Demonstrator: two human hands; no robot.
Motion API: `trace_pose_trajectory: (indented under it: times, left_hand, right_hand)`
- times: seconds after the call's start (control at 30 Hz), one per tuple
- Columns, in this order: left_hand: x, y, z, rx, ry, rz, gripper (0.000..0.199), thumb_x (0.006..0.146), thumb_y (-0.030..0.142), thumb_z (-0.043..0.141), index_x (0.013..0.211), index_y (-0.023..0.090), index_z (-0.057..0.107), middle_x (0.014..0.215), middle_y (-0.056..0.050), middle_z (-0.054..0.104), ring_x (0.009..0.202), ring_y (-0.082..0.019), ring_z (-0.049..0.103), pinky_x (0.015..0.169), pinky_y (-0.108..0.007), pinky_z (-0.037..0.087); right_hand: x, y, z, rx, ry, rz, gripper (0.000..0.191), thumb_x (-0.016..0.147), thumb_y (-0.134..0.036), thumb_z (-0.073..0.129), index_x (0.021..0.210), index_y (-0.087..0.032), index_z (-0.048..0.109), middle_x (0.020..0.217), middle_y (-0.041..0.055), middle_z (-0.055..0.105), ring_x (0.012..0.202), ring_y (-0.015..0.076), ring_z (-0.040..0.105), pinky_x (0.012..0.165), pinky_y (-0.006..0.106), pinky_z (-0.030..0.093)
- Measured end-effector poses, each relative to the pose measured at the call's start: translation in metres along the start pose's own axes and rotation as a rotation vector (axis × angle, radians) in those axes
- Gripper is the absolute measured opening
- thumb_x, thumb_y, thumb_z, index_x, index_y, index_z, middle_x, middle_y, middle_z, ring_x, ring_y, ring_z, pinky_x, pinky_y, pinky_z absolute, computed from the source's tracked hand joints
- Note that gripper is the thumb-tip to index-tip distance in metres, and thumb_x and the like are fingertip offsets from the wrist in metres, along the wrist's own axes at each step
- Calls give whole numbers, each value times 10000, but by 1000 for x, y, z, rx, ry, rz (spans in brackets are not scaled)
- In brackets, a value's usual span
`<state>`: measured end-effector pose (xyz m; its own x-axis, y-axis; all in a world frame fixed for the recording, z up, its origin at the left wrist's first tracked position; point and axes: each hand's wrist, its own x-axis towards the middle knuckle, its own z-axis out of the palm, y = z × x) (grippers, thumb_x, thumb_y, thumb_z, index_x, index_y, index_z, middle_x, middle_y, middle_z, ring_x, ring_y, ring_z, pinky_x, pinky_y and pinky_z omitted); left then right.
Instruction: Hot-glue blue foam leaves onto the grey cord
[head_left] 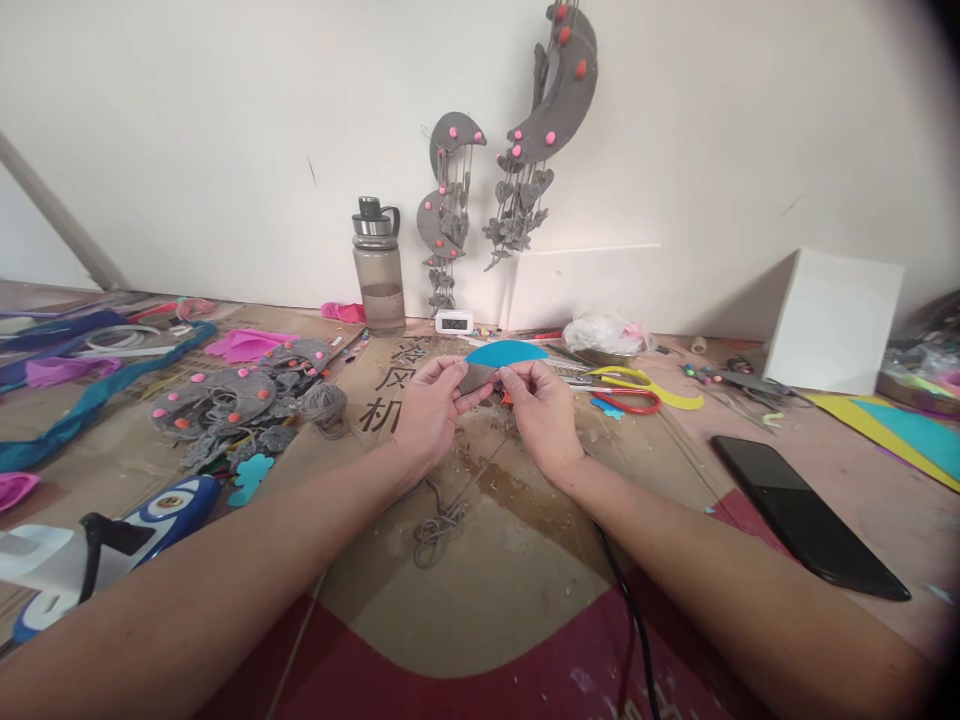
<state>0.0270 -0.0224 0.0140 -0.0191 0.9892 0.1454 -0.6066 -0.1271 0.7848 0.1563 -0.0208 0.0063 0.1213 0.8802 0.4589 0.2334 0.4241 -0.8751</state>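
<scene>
Both my hands meet over the cardboard at the middle of the view. My left hand [431, 412] pinches a small grey felt piece [478, 379] at its left side, thumb on top. My right hand [541, 420] has thumb and forefinger pressed together at the felt's right end. A blue curved sheet [506, 352] shows just behind the felt; whether it is held too, I cannot tell. Strands of grey yarn [439, 530] lie loosely below my hands. Close to the right hand are scissors with red-orange handles [637, 401] and a yellow crescent [667, 388].
A water bottle [379, 270] and a small digital clock [454, 322] stand by the wall, under hanging grey crescent mobiles [559, 100]. Left lie another mobile [244, 395], a yarn ball [324, 408] and a blue-white glue gun [161, 515]. A phone [806, 515] and a black cable [628, 600] lie right.
</scene>
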Motion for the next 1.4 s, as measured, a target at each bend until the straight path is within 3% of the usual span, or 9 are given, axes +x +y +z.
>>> trace_pose_trajectory:
  times: [0.17,0.33,0.57,0.97,1.4]
  left_hand:
    - [0,-2,-1,16,-23,-7,149,716,238,700,751,157,580,724,7,621,720,-129,658,875,-427,549]
    - [0,-1,0,9,-21,-20,134,711,223,698,743,153,587,693,11,617,719,-132,661,865,-421,557]
    - [1,0,-1,11,-3,-58,114,715,210,680,745,155,584,759,-9,658,741,-138,670,868,-426,557]
    - [4,-1,-7,-24,-109,-112,137,680,146,690,791,152,610,818,-24,699,779,-164,694,863,-416,559]
    - [5,0,-5,-9,-38,-120,127,676,151,689,733,146,576,729,5,658,722,-149,684,862,-429,558]
  right_hand:
    - [-1,-3,0,19,10,19,223,817,-383,557,768,-173,614,737,15,656,639,124,527,640,267,428]
    - [-1,-7,1,68,-19,69,216,804,-384,557,742,-179,588,678,-12,606,582,104,480,576,247,394]
    - [-1,1,5,213,-18,125,236,752,-425,594,718,-194,562,596,-33,550,539,99,457,502,228,355]
    - [1,6,3,241,1,122,225,761,-414,601,724,-195,563,667,-21,607,520,92,461,509,231,365]
    - [-3,2,4,214,-11,117,213,756,-401,607,737,-192,567,568,-55,501,503,89,410,502,229,343]
